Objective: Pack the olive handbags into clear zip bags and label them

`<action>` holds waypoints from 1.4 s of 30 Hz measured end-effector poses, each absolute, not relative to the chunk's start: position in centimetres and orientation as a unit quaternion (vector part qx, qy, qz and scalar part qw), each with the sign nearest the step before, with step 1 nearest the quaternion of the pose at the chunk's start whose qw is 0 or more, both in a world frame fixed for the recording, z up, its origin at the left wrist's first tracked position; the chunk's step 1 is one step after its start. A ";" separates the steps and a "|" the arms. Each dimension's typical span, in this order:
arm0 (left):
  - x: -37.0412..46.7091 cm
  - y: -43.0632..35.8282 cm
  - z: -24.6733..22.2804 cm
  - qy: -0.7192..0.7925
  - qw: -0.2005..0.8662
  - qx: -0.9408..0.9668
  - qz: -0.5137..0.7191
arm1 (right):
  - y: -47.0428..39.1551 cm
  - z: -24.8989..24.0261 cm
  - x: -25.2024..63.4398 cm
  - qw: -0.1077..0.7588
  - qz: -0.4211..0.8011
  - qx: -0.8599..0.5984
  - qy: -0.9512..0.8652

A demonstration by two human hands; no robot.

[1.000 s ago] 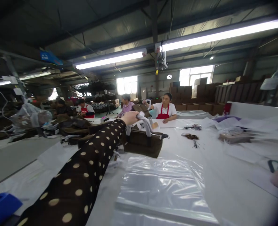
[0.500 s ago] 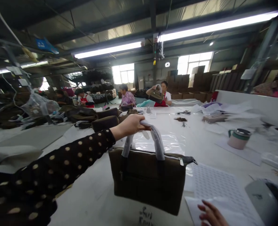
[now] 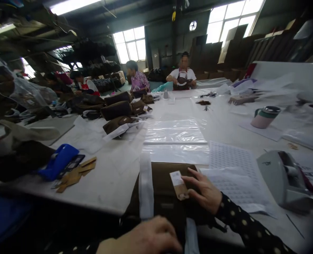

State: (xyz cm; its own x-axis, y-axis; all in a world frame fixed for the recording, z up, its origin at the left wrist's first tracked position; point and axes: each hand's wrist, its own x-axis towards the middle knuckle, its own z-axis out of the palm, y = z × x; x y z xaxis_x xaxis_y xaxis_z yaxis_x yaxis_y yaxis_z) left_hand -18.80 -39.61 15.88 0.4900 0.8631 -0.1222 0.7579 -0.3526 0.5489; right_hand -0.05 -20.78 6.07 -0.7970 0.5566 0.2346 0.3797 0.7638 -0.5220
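Observation:
A dark olive handbag (image 3: 161, 183) lies at the table's near edge, its handles (image 3: 145, 192) wrapped in white. A small white and tan hang tag (image 3: 179, 186) rests on its upper face. My right hand (image 3: 205, 190) is on the bag with fingers spread, a fingertip and the thumb touching the tag's right side a little apart. Over the bag's near end is my left hand (image 3: 143, 238), its fingers curled downward and partly blurred. A white-wrapped strap runs to it, but what its fingers hold is hidden.
Flat clear plastic bags (image 3: 176, 135) lie beyond the handbag. Printed sheets (image 3: 233, 169) and a grey machine (image 3: 280, 183) sit right, a lidded mug (image 3: 266, 117) behind. At left are a blue object (image 3: 62, 160) and tan tags (image 3: 74, 176). Co-workers sit across the table.
The handbag, held up by its handles in my left hand before, is now down at the near edge. My right hand has moved onto it, beside the tag. The view has tilted down.

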 end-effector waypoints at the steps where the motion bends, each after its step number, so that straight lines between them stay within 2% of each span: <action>1: -19.2 -39.7 14.6 0.540 0.224 0.805 0.103 | -21.5 5.1 -0.3 0.191 0.199 -0.256 -0.927; 3: -20.1 -39.5 11.4 0.622 0.075 0.772 0.107 | -22.5 3.3 -0.5 0.214 0.141 -0.263 -0.930; 6: -21.1 -38.2 5.6 0.631 -0.087 0.762 0.119 | -22.3 1.3 -0.7 0.275 0.081 -0.259 -0.922; 9: -20.7 -36.9 1.3 0.610 -0.178 0.759 0.139 | -21.3 0.2 -0.8 0.329 0.049 -0.231 -0.914; 12: -19.6 -36.5 -0.2 0.610 -0.217 0.749 0.143 | -20.9 -0.3 -0.7 0.344 0.032 -0.210 -0.915; 17: -19.5 -37.7 0.9 0.587 -0.228 0.762 0.153 | -21.4 -0.2 -0.4 0.344 0.020 -0.203 -0.916; 21: -22.3 -37.2 3.0 0.554 -0.177 0.800 0.150 | -20.7 0.0 -0.9 0.327 0.000 -0.236 -0.915; 25: -25.9 -32.4 6.1 0.644 -0.136 0.735 0.164 | -19.3 1.2 -3.2 0.331 -0.024 -0.309 -0.891; 28: -27.3 -26.8 7.8 0.678 -0.066 0.722 0.123 | -17.8 3.1 -6.2 0.307 -0.027 -0.343 -0.887; 32: -27.1 -21.8 7.6 0.695 -0.005 0.715 0.081 | -15.6 4.7 -9.5 0.197 0.005 -0.364 -0.910; 34: -26.6 -21.3 7.0 0.707 -0.003 0.703 0.076 | -15.0 4.5 -10.1 0.169 0.023 -0.371 -0.913; 42: -25.7 -22.4 6.9 0.720 -0.041 0.686 0.097 | -15.4 3.4 -9.4 0.199 -0.009 -0.354 -0.914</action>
State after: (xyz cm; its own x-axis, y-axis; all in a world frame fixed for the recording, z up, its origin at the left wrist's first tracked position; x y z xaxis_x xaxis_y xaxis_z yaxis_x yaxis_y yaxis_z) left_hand -25.70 -22.44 6.87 -0.0557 0.9798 0.1918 0.9957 0.0403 0.0834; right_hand -9.43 -15.37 3.45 -0.6704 0.6432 0.3699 0.6502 0.7495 -0.1248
